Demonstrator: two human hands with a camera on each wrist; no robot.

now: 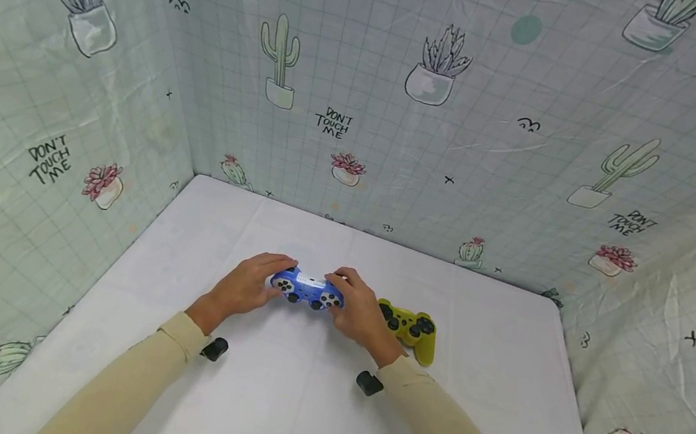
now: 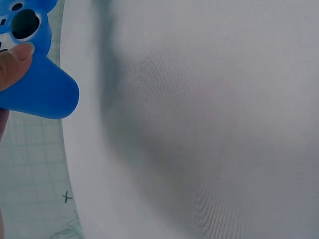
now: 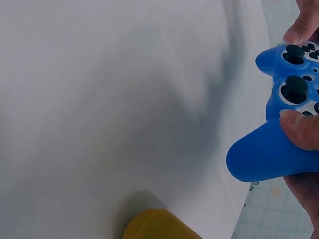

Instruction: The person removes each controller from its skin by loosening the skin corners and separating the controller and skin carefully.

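Note:
A blue game controller (image 1: 308, 290) is held between both hands above the white table, its two dark thumbsticks facing the near side. My left hand (image 1: 248, 284) grips its left end; in the left wrist view the thumb (image 2: 20, 59) lies beside a thumbstick on the blue shell (image 2: 45, 89). At the other end my right hand (image 1: 358, 310) grips it, and the right wrist view shows that thumb (image 3: 301, 128) on top with fingers underneath. Just right of the right hand, a yellow-green game controller (image 1: 417, 334) lies on the table, partly covered by the hand and wrist.
The white table (image 1: 264, 414) is enclosed on the left, back and right by hanging cloth (image 1: 365, 100) printed with cacti. Black wrist-camera pieces (image 1: 215, 349) stick out from the inner side of each wrist.

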